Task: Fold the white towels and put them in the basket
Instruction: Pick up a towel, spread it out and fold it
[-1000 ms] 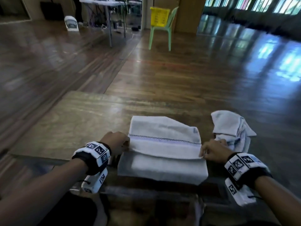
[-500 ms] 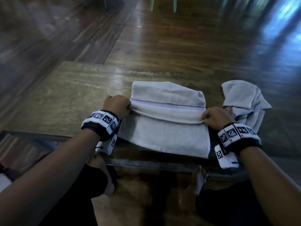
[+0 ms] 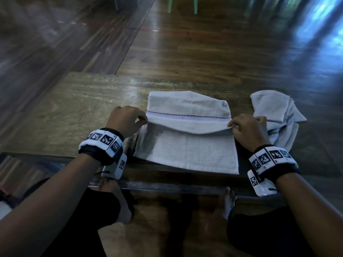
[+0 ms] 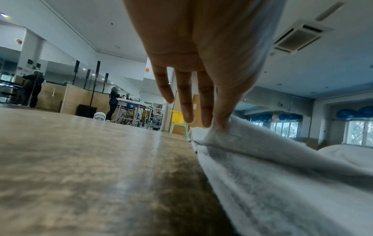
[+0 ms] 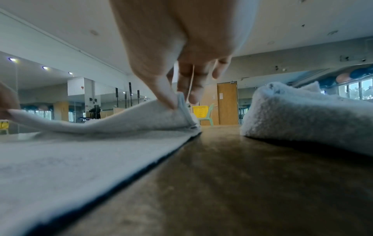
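A white towel (image 3: 187,145) with a dark checkered stripe lies on the low wooden table (image 3: 78,115), its far part doubled toward me. My left hand (image 3: 128,119) pinches the left corner of the raised flap (image 4: 218,132) between thumb and forefinger. My right hand (image 3: 245,127) pinches the right corner (image 5: 177,105) the same way. The flap hangs slightly above the lower layer between both hands. A yellow basket (image 5: 200,111) stands on a green chair far across the room, also in the left wrist view as the basket (image 4: 178,117).
A loose heap of white towels (image 3: 276,112) lies on the table just right of my right hand, the same heap (image 5: 306,115) in the right wrist view. The table's near edge (image 3: 167,186) runs above my bare feet. Polished wooden floor lies beyond. People work at distant tables (image 4: 131,105).
My head has tilted down, so the chair and basket left the head view. Both hands keep their pinch on the flap's corners and have carried it a little farther over the towel.
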Motion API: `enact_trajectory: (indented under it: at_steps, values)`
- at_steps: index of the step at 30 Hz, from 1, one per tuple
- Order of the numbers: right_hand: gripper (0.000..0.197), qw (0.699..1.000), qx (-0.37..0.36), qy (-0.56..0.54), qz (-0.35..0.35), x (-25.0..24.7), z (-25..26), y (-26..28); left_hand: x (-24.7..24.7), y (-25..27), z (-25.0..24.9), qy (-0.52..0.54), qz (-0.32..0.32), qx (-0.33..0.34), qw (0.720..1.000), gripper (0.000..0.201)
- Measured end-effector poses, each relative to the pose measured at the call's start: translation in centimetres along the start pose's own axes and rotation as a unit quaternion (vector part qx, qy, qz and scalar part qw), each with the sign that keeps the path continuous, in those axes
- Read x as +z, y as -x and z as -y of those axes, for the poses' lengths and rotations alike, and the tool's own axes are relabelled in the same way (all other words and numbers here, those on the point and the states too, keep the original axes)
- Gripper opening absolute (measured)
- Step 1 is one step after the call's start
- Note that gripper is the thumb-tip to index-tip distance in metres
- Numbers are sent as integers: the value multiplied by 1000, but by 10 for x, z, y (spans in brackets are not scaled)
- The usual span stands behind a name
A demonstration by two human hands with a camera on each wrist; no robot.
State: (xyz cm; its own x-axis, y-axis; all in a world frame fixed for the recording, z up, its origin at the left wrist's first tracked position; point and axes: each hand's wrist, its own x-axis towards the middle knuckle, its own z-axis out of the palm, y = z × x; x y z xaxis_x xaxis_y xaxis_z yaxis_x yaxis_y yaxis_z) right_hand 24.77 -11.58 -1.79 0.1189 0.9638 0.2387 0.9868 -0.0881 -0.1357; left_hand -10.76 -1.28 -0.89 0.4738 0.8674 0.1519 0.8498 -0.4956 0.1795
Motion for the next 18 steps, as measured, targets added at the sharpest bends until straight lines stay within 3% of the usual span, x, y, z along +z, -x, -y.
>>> enact_trajectory:
  at_steps: [3, 5, 8, 14, 18]
  values:
    - [16, 995, -13, -65, -72, -13, -4, 13, -7, 13, 5, 42, -42, 45, 997, 10]
    - [14, 993, -20, -90, -68, -22, -7, 22, -13, 21, 5, 67, -55, 72, 994, 9]
    - [14, 991, -30, -131, 9, -26, -18, 33, -20, 32, 5, 91, -32, 104, 990, 10]
    - [30, 961, -41, -145, 232, -17, -21, 49, -8, 44, 7, 86, 154, 64, 982, 10]
    - [35, 962, -51, -104, 247, -5, -21, 48, 4, 42, 3, 29, 190, 54, 980, 13]
